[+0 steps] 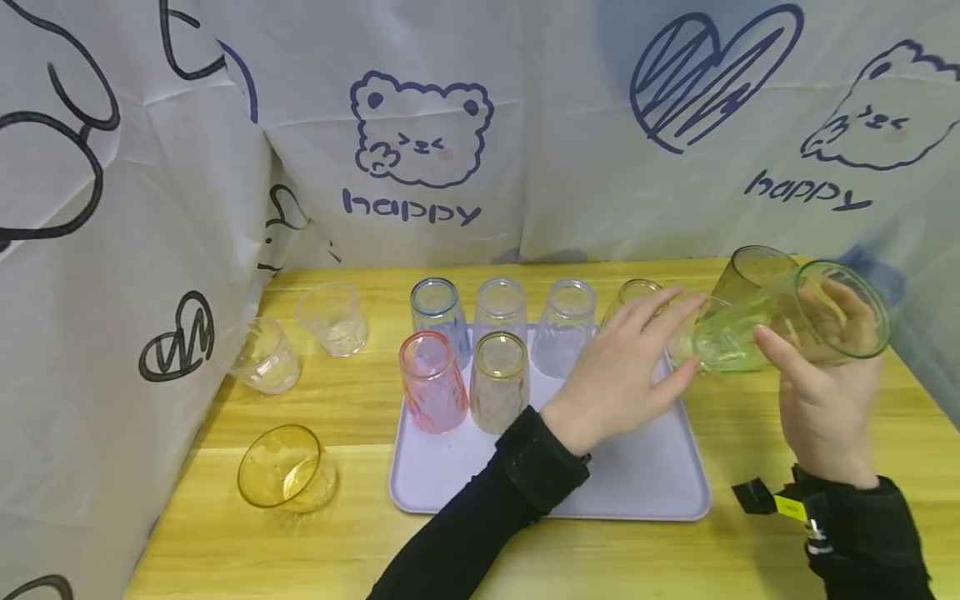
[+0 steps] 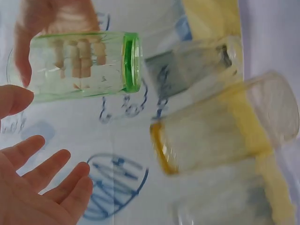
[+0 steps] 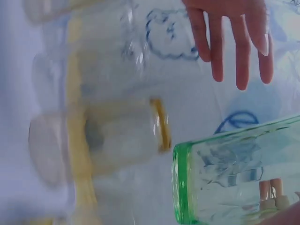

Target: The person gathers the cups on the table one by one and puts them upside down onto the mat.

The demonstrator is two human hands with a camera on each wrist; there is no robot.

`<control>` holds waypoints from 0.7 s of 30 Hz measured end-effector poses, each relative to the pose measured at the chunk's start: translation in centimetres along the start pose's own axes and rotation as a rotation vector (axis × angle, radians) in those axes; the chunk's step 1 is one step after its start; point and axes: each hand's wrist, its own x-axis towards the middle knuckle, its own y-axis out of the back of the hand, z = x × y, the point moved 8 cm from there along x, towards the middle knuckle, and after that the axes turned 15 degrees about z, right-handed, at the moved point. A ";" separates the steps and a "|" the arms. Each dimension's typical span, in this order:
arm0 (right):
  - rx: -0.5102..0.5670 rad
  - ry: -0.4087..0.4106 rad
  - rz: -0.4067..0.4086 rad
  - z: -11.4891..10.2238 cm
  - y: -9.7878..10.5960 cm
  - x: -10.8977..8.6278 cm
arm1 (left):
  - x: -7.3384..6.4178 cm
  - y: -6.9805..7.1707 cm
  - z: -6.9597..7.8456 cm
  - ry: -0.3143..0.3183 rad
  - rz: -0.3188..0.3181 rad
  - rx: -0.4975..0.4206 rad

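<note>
My right hand (image 1: 832, 400) grips a green-tinted drinking glass (image 1: 738, 333) around its side, lying nearly level. Its wide mouth faces right and its thick base points left, toward my left hand (image 1: 626, 367). The left hand's fingers are spread and hold nothing; in the left wrist view a gap parts them from the green glass (image 2: 84, 68). Below the hands lies a lilac tray (image 1: 645, 475). Upside-down glasses stand on it: a blue one (image 1: 438, 321), a pink one (image 1: 433, 387), a yellowish one (image 1: 500, 387) and several others. An amber-based glass (image 3: 117, 136) is close to the green one.
A smoky grey glass (image 1: 753, 271) stands on the wooden table behind the right hand. To the tray's left are two clear glasses (image 1: 341, 321) and an amber glass (image 1: 288, 475). White cloth (image 1: 562, 192) with drawings encloses the back and sides.
</note>
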 end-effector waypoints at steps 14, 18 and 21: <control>0.070 -0.198 -0.178 4.9 -7.7 -3.6 | -2.2 9.0 -3.6 -0.005 0.357 -0.143; 0.126 -0.259 -0.167 6.2 -9.2 -4.2 | -2.9 11.0 -5.1 0.019 0.414 -0.155; 0.185 -0.313 -0.159 7.3 -10.1 -4.5 | -3.4 12.3 -6.3 0.029 0.460 -0.172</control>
